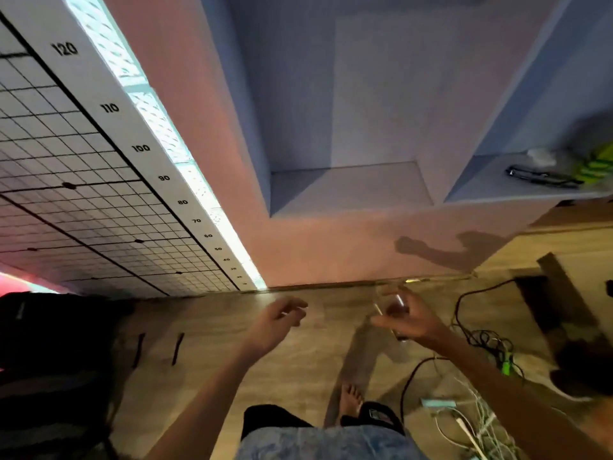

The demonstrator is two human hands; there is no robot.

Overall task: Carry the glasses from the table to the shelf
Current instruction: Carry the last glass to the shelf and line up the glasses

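My right hand [406, 318] is closed around a clear drinking glass [390, 308], held out over the wooden floor; the glass is blurred and partly hidden by my fingers. My left hand [278, 318] is held out beside it, fingers apart and curled, holding nothing. Ahead is the pale built-in shelf [351, 190], whose lower middle compartment has nothing in it. The table is not in view.
A compartment at the right [517, 185] holds a dark pair of spectacles, a white object and something green. Cables and a power strip [464, 403] lie on the floor at the right. A dark bag [49, 343] is at the left, and a measuring grid wall [83, 194] beyond it.
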